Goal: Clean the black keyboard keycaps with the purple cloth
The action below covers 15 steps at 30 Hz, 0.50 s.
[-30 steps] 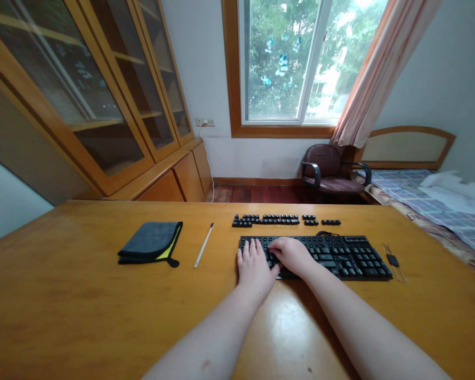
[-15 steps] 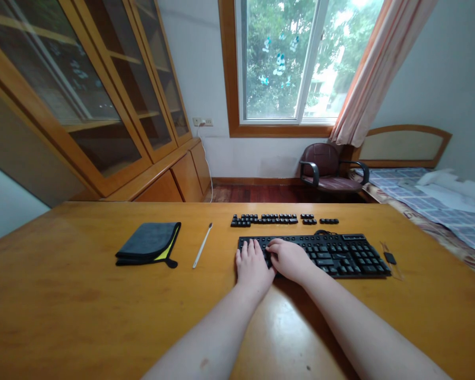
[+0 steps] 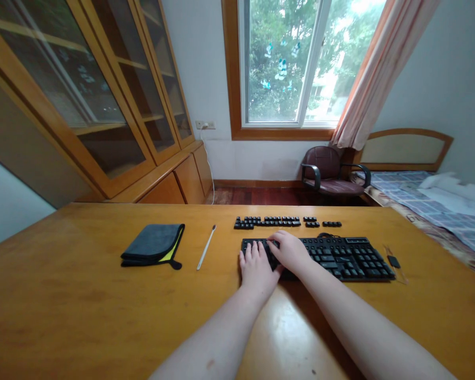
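Observation:
A black keyboard (image 3: 348, 258) lies on the wooden desk, its top row showing bare sockets without keycaps. My left hand (image 3: 258, 266) rests on the left end of the keyboard, palm down with the fingers spread. Just right of it, my right hand (image 3: 288, 250) is closed over the upper left keys, fingertips pressed together. Whatever those fingertips pinch, if anything, is hidden. Loose black keycaps (image 3: 283, 221) stand in short rows behind the keyboard. To its right is a wire keycap puller (image 3: 393, 261) with a black grip.
A white toothbrush (image 3: 206, 248) lies left of the keyboard. Farther left is a folded grey cloth (image 3: 152, 244) with black edging and a yellow underside. Beyond the desk (image 3: 83, 316) stand a glass-fronted cabinet, an armchair (image 3: 326, 169) and a bed.
My right hand has shifted slightly toward the keyboard's back edge, its fingers still closed. The left hand keeps its place on the keyboard. The whole view has shifted a little.

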Each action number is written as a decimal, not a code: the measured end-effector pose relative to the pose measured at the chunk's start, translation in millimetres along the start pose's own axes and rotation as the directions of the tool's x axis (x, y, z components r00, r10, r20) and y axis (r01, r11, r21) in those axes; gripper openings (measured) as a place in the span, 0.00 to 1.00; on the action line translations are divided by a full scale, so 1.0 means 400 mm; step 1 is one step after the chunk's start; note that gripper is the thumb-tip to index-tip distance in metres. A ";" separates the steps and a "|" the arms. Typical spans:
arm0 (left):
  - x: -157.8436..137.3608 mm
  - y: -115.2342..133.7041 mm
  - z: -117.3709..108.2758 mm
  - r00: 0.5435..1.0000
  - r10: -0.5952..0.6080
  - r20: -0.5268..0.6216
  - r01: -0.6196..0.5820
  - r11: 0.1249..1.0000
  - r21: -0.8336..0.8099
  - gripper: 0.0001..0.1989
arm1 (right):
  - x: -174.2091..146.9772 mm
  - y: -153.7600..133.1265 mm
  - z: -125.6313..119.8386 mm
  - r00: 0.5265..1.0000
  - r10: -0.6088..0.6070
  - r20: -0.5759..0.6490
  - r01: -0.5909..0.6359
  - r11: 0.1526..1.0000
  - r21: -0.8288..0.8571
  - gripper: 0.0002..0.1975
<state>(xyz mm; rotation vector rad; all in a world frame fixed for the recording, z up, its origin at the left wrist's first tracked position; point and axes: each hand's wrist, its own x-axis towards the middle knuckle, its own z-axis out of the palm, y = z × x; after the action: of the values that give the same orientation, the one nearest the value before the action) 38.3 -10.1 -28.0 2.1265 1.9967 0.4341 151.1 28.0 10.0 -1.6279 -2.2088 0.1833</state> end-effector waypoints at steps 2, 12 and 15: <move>-0.001 0.001 0.000 1.000 0.003 -0.002 -0.003 1.000 -0.007 0.43 | 0.046 -0.006 0.008 1.000 0.009 -0.014 -0.009 1.000 -0.010 0.14; -0.002 0.000 0.014 0.999 0.012 -0.039 -0.014 0.998 -0.059 0.41 | 0.205 -0.023 0.098 0.972 0.011 0.233 0.031 0.984 -0.175 0.22; -0.002 0.000 0.017 0.999 0.012 -0.045 -0.015 0.998 -0.060 0.41 | 0.208 -0.019 0.111 0.970 0.016 0.244 0.026 0.985 -0.168 0.18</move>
<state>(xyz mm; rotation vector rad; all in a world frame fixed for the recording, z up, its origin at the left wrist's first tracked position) 40.7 -10.4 -34.5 2.1133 1.9678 0.5412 106.4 109.3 -8.9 -1.7731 -2.4729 0.2086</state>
